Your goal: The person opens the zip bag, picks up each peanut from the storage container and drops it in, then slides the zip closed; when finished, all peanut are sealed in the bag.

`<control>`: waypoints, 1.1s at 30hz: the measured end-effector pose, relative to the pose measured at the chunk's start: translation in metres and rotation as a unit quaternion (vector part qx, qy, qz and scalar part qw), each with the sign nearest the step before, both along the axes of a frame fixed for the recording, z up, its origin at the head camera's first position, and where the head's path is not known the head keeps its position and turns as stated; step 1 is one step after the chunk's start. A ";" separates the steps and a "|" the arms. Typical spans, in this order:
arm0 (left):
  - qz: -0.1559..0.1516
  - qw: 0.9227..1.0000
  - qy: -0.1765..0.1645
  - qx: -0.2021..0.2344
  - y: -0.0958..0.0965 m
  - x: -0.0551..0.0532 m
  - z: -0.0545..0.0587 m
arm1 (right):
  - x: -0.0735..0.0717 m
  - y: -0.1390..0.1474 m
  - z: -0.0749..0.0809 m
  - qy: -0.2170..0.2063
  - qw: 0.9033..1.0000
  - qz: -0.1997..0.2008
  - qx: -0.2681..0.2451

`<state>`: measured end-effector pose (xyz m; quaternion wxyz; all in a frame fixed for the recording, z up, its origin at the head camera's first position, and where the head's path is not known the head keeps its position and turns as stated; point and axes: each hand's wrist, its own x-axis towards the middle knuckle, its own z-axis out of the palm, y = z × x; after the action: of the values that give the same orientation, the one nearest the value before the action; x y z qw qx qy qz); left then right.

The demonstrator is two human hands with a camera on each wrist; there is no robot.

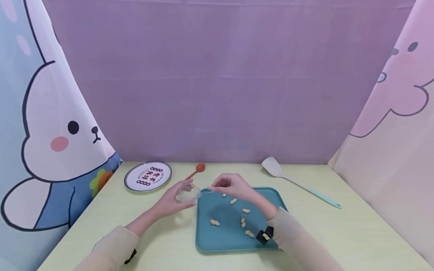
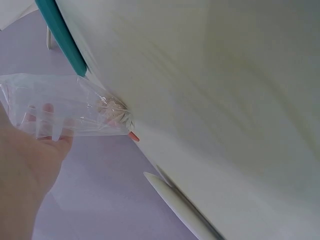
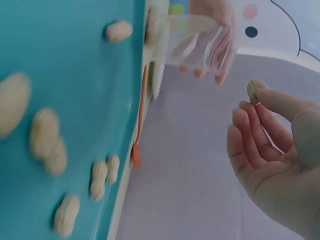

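Observation:
In the head view, my left hand (image 1: 170, 202) grips a clear zip bag (image 1: 188, 192) beside the left edge of a teal tray (image 1: 227, 241). The left wrist view shows pale contents (image 2: 112, 110) at the bag's bottom, unclear in detail. Between thumb and fingertips of my right hand (image 1: 236, 187) is a peanut (image 3: 252, 92), raised above the tray's far left corner and apart from the bag. The bag's red-lined mouth (image 3: 220, 47) faces the right hand in the right wrist view. Several unshelled peanuts (image 1: 215, 223) lie scattered on the tray.
A white plate (image 1: 148, 177) with red lettering sits at the back left. Just behind the left hand lies a red spoon (image 1: 200, 167). To the tray's right is a spatula (image 1: 272, 166) with a mint handle. A purple cloth (image 1: 217, 94) hangs behind the table.

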<state>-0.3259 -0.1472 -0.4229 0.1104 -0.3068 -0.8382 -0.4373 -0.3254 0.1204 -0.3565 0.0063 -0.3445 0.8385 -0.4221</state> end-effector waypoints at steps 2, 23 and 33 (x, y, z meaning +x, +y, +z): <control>0.000 1.000 0.003 0.000 0.000 0.001 0.000 | 0.001 -0.009 0.000 0.000 1.000 0.010 -0.012; 0.011 1.000 0.004 -0.013 0.003 0.004 0.004 | -0.003 -0.053 -0.011 0.014 1.000 -0.012 -0.025; 0.002 1.000 0.004 -0.001 -0.001 0.000 0.002 | -0.004 -0.047 -0.011 0.030 0.999 -0.022 -0.010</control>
<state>-0.3261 -0.1486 -0.4209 0.1139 -0.3069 -0.8389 -0.4349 -0.3295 0.0729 -0.3677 -0.0314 -0.3381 0.8417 -0.4198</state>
